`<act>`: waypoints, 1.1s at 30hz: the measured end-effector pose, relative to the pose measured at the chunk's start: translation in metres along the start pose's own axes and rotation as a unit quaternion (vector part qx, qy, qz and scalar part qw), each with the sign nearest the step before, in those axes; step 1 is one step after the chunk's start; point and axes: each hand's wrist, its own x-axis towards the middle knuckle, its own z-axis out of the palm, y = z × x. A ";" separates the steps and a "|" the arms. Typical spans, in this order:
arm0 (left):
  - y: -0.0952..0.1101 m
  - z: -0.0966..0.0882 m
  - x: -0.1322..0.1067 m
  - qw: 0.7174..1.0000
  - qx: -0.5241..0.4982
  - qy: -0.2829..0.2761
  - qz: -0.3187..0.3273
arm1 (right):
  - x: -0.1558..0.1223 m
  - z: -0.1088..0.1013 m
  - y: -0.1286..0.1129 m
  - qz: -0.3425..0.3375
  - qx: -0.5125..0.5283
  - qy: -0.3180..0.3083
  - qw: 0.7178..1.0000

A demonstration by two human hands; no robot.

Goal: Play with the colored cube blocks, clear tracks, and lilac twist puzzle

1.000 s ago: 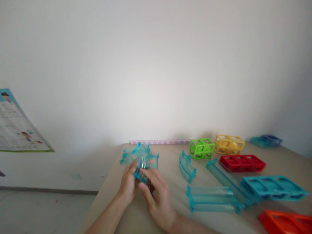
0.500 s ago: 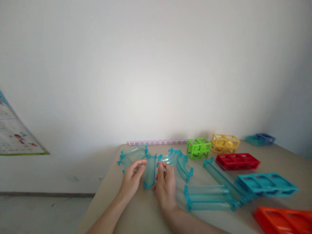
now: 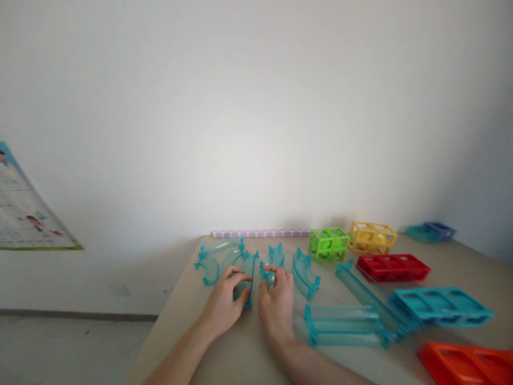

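Observation:
My left hand is closed over a translucent blue track piece, with thumb and fingers at its near part; the hand hides some of it. Close by on the right, my right hand has its fingers curled round the near end of a short curved blue track piece. A gap separates these two pieces. Beyond my left hand lie more curved track pieces, one with a long clear channel. Another curved track piece rests just right of my right hand.
Straight blue track pieces lie side by side at right, near a long slanting one. Frame blocks stand beyond: green, yellow, red, blue, orange. A patterned strip runs along the wall.
My left hand has moved right onto the middle track piece. The short curved piece by my right hand has turned and come away from the curved piece on its right.

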 end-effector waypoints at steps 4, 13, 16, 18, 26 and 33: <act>-0.004 0.002 -0.001 1.000 0.003 0.029 -0.010 | -0.006 -0.009 -0.017 -0.072 0.054 -0.080 0.993; -0.016 0.000 0.002 0.994 0.004 0.103 -0.037 | -0.018 -0.007 -0.019 -0.080 0.077 -0.195 0.974; -0.012 -0.001 0.002 0.993 -0.008 0.115 -0.022 | -0.017 -0.005 -0.018 -0.057 0.056 -0.188 0.979; -0.007 -0.004 0.002 0.993 -0.010 0.120 -0.002 | -0.017 -0.006 -0.018 -0.035 0.055 -0.190 0.980; 0.001 -0.010 0.000 0.988 0.025 0.123 0.095 | -0.019 -0.002 -0.017 0.056 0.148 -0.223 0.962; -0.006 -0.020 0.004 0.986 0.034 0.138 0.087 | -0.016 0.007 -0.006 0.096 0.162 -0.199 0.962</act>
